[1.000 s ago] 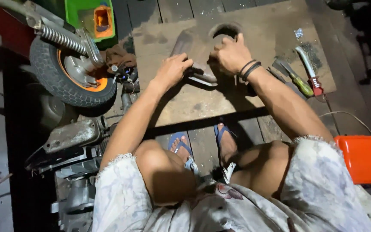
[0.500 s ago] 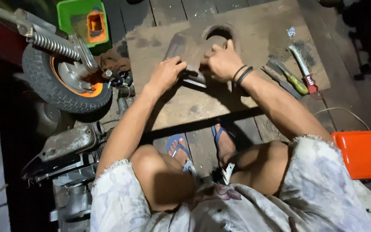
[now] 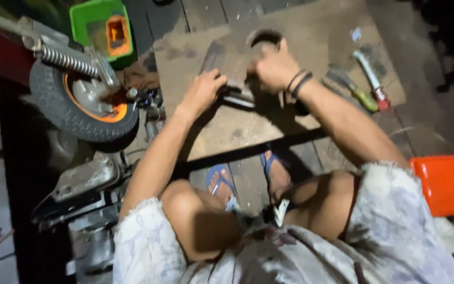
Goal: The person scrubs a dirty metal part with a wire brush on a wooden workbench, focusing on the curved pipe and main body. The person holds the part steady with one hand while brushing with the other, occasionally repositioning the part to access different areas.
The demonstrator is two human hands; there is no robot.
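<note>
Dark wooden floorboards carry a worn brown board [image 3: 290,121], and the person squats at its near edge in blue sandals. On the board lies a dark metal part [image 3: 237,58] with a round opening at its far end. The left hand [image 3: 202,92] rests against the part's near left edge, fingers curled around it. The right hand [image 3: 270,67] is closed in a fist on the part just below the round opening; motion blur hides whether a tool sits inside that fist, so I cannot tell what else it grips. A bright metal piece [image 3: 236,100] lies between the two hands at the part's lower edge.

To the right, well apart from the hands, lie a green-handled screwdriver [image 3: 354,90] and a red-handled wire brush [image 3: 371,79]. At the left stand a small wheel [image 3: 80,100] with an orange rim and a coil spring [image 3: 66,60], with a green bin [image 3: 103,29] behind them. An orange case [image 3: 447,184] sits at the right by the knee.

Judging from this, the main risk is a slip: the right hand is moving fast, and if the part shifts on the board the left hand's fingers could be pinched or cut on its edge. Dim light adds to that risk.
</note>
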